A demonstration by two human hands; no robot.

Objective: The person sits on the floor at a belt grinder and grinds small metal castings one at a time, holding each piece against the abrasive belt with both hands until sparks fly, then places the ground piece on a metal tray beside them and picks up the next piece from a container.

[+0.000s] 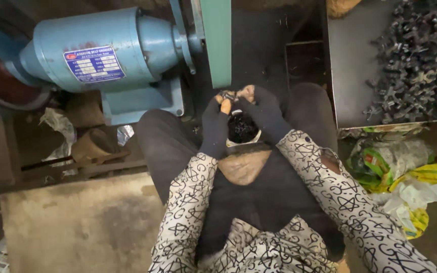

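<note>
Left hand [214, 121]: dark-gloved, raised in front of the lap, fingers curled inward, fingertips bare.
Right hand [264, 114]: dark-gloved, pressed against the left, fingers bent over the same spot.
Arms: both in patterned white sleeves, elbows out, forearms converging.
Legs: knees spread apart.

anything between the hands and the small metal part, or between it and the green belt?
Nothing visible. Left hand and right hand both pinch the small metal part, just below the green belt, with only an open gap between.
</note>
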